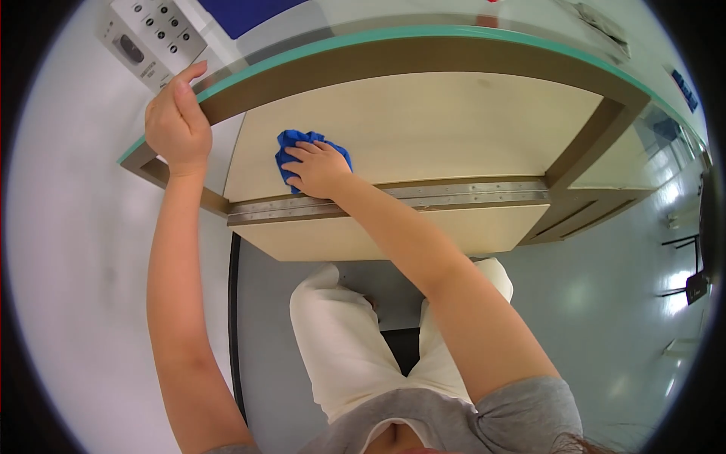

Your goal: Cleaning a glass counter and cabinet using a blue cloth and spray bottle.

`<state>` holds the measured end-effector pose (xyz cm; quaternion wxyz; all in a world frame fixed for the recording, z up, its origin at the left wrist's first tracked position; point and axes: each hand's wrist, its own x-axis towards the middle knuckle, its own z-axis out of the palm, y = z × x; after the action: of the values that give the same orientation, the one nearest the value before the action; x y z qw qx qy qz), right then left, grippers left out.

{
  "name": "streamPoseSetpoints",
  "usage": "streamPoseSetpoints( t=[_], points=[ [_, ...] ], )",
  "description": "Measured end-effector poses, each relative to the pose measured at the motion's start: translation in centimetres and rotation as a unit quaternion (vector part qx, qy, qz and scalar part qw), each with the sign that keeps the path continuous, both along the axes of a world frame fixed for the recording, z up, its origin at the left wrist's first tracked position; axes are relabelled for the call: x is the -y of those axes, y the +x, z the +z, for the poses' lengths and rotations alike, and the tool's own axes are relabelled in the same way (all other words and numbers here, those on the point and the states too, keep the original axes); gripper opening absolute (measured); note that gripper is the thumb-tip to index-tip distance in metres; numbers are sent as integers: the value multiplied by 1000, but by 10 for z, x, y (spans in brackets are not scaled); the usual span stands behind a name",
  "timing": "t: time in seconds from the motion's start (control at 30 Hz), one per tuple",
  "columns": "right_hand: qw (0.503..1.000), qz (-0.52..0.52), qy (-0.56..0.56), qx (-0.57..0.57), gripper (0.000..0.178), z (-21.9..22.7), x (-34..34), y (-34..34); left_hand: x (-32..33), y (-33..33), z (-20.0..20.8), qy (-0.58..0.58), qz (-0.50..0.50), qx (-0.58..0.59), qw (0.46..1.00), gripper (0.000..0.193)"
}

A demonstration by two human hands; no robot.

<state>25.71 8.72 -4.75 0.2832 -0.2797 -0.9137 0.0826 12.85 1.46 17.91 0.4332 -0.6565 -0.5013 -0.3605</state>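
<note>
In the head view, the right grip [321, 170] had its fingers spread over a crumpled blue cloth [290, 139], which lay directly beneath it on a beige panel [446, 125], with a metal hinge strip [469, 190] just nearer the body. The left grip [178, 129] rested at the edge of a glass-topped frame [423, 60], its curled fingers partly hidden, so how tightly they closed could not be told.

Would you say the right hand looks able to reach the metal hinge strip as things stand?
Probably yes: the right hand rests on the blue cloth close to the metal hinge strip, with nothing visible between them.
</note>
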Motion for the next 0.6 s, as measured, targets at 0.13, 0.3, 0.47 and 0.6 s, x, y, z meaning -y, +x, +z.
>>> streamPoseSetpoints(
  t=[0.13,0.3,0.47,0.6],
  points=[
    [996,-60,57,11,32,-8,-33,62,2,-4,1,18,-23,3,1000,39],
    [881,-456,17,126,46,9,-101,244,-3,4,2,37,-29,-3,999,38],
    [642,-756,-110,64,75,31,-130,341,2,-3,4,40,-33,-11,999,37],
    [646,-758,-85,32,70,25,-168,354,1,-2,5,36,-46,-4,998,38]
  ],
)
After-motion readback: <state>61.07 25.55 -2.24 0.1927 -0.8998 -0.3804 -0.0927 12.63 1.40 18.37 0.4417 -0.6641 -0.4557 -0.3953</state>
